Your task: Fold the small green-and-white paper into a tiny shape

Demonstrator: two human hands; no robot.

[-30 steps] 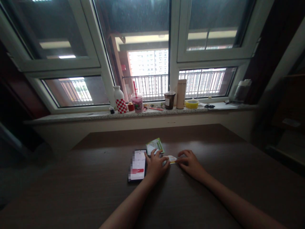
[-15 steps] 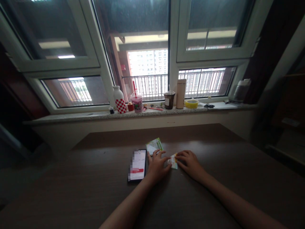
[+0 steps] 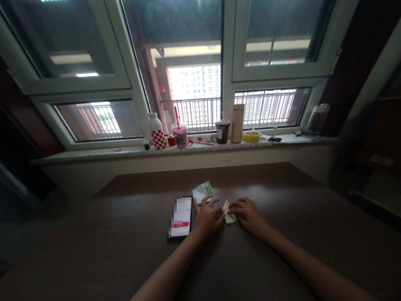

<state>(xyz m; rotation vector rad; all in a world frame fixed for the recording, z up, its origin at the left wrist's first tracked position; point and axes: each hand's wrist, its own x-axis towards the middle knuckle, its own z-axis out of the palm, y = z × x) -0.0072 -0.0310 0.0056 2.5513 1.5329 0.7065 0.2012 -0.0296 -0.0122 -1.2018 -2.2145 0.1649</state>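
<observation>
A small folded piece of printed paper (image 3: pixel 229 217), white with yellow and green, lies on the brown table (image 3: pixel 125 259) between my hands. My left hand (image 3: pixel 207 217) pinches its left edge between thumb and finger. From the right, my right hand (image 3: pixel 249 215) has its curled fingertips on the paper's upper right side. A green and white printed sheet (image 3: pixel 203 191) lies flat just beyond my left hand. Left of that hand rests a phone (image 3: pixel 181 217) with a lit screen.
On the windowsill (image 3: pixel 94 154) stand a red-checked white bottle (image 3: pixel 156 131), a pink drink cup (image 3: pixel 180 136), a dark drink cup (image 3: pixel 222 131), a tan flask (image 3: pixel 237 123), yellow tape (image 3: pixel 252 136), scissors (image 3: pixel 275 139) and a clear jug (image 3: pixel 318 119).
The small paper has turned and now shows a narrower, pointed top. The fingers of both hands have shifted slightly on it. The phone and the green sheet have not moved.
</observation>
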